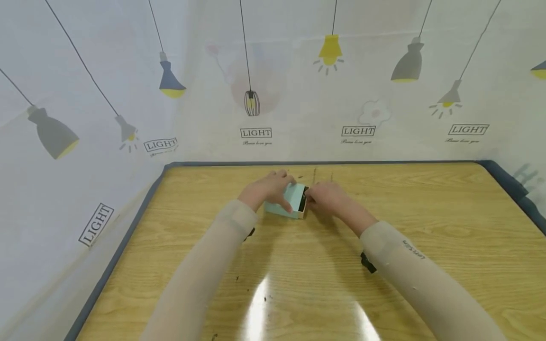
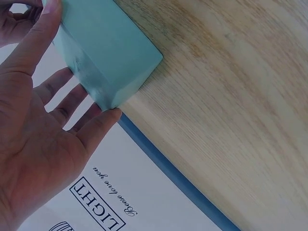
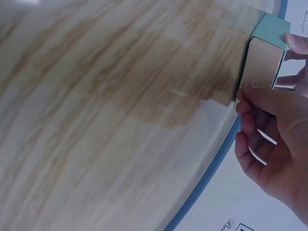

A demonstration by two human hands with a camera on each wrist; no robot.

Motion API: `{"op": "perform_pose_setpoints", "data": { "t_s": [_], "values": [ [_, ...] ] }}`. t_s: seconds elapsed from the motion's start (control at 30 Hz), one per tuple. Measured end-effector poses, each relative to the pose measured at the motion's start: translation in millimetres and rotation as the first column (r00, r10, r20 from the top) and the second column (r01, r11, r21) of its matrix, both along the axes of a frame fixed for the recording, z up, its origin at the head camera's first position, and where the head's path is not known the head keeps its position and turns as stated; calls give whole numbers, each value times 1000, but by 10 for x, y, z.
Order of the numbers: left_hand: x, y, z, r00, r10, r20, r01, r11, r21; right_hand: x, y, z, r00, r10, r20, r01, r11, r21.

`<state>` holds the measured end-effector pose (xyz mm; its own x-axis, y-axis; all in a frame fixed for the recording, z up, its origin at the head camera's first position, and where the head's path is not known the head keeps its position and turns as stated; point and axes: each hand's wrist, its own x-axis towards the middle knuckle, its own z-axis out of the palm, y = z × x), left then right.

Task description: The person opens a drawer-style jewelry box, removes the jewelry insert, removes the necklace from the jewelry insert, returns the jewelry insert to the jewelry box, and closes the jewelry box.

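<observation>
A small mint-green box (image 1: 292, 195) with a sliding inner tray lies on the table between both hands. My left hand (image 1: 269, 189) holds the green sleeve, thumb on the near side and fingers along the far side. In the left wrist view, the box's smooth green side (image 2: 108, 43) shows, with fingertips at its edge. My right hand (image 1: 327, 197) is at the right end, pinching the tray's pale end panel (image 3: 261, 62) at its edge between thumb and index finger. Something dark (image 1: 303, 199) shows inside the tray, partly pulled out; what it is stays hidden.
The wood-grain table (image 1: 384, 203) has a dark blue border along its edges. A pale curtain (image 1: 298, 94) printed with lamps hangs behind and to the left. Small dark marks (image 1: 264, 299) and glare lie on the near tabletop.
</observation>
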<state>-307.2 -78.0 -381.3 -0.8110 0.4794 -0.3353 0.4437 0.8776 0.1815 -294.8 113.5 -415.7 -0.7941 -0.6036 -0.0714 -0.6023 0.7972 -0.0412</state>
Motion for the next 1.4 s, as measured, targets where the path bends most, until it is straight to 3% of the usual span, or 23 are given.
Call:
{"op": "perform_pose_setpoints", "data": {
  "t_s": [0.33,1.4],
  "values": [
    [13,-11,20,1000,27,13,-28,999,37,22,29,17,1000,13,-25,-13,1000,-8],
    [59,-7,73,999,37,39,-38,999,34,72,133,44,999,-33,38,33,999,-11]
  ]
}}
